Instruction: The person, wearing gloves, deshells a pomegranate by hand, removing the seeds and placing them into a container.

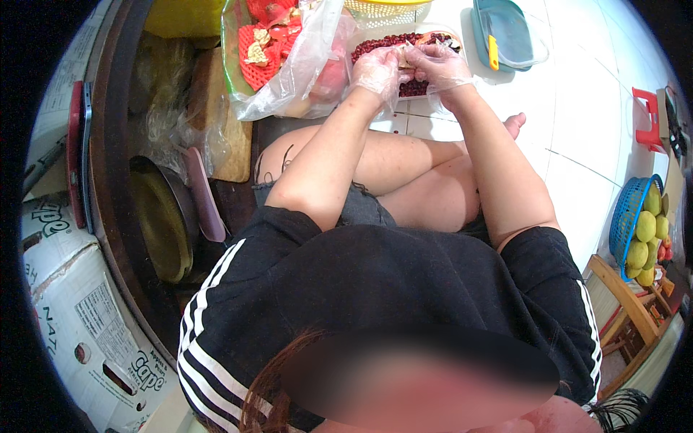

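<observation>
Both hands wear clear plastic gloves and meet over a shallow clear container (pixel 410 95) of dark red pomegranate arils (pixel 385 41). Fingers of my left hand (pixel 376 69) and my right hand (pixel 443 66) pinch a small pale piece of pomegranate (pixel 404 55) between them. Most of that piece is hidden by the fingers. Just behind my right hand, a larger pomegranate section (pixel 445 38) with pinkish rind lies in the container. A few loose arils (pixel 396 132) are on the floor tiles nearer my legs.
Left of the container stands a plastic bag (pixel 303 81) holding fruit and red foam netting (pixel 254 67). A yellow colander (pixel 387 12) is behind. At right, a teal container (pixel 511 35) bears a yellow-handled tool (pixel 492 52). A frying pan (pixel 162 222) and wooden board (pixel 235 135) sit left.
</observation>
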{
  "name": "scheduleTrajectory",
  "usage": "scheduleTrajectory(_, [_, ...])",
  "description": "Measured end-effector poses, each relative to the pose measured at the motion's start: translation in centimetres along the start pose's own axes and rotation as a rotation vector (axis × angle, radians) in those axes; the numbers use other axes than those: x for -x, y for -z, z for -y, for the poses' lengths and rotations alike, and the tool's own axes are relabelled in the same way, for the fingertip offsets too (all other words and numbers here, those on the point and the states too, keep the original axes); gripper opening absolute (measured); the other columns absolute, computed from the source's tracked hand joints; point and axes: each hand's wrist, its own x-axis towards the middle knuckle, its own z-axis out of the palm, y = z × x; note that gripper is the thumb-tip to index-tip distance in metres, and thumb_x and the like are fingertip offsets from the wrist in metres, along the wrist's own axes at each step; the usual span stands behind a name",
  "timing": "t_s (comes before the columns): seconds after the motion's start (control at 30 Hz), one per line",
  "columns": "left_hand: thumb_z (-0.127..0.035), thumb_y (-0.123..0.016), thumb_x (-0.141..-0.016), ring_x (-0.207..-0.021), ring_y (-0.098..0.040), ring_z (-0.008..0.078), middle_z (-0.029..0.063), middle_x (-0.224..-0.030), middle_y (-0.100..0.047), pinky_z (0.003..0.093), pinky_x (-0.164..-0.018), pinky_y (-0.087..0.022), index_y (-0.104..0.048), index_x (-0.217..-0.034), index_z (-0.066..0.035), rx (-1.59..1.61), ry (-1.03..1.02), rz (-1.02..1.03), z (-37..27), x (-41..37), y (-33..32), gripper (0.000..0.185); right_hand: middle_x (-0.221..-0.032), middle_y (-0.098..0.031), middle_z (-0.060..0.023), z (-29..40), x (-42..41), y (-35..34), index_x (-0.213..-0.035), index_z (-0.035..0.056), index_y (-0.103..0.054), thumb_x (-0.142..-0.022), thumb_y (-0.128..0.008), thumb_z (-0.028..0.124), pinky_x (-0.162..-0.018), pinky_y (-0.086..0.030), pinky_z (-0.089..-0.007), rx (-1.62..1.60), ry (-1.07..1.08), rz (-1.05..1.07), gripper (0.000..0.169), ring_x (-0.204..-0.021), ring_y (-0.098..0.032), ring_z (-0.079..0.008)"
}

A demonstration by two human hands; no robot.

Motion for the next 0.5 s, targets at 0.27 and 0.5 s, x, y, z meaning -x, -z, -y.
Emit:
scheduleTrajectory(0.27, [-0.013,-0.042,-0.098,-0.086,-0.064,0.0269,0.0177,-0.104,-0.061,0.0348,-0.076,-0.057,-0.051,-0.111,0.009,-0.055,-0.005,-0.037,1.0,-0.8,0.7,0.027,-0.097,-0.062,-0.0066,0.3,0.6,-0.4,-0.112,-0.0021,-0.055,-0.081,-0.070,0.012,-0.070,-0.048,-0.0250,-0.110,-0.006,0.020,0.037,-0.076,-0.057,-0.0137])
scheduleTrajectory(0.5, [-0.012,-0.043,-0.097,-0.082,-0.064,0.0248,0.0159,-0.100,-0.061,0.0324,-0.071,-0.057,-0.052,-0.114,0.007,0.008,0.077,-0.099,0.5,-0.7,0.2,0.026,-0.099,-0.064,-0.0099,0.1,-0.4,0.2,-0.110,-0.0029,-0.061,-0.080,-0.064,0.016,-0.075,-0.048,-0.0293,-0.202,-0.077,0.003,0.035,-0.081,-0.059,-0.0182])
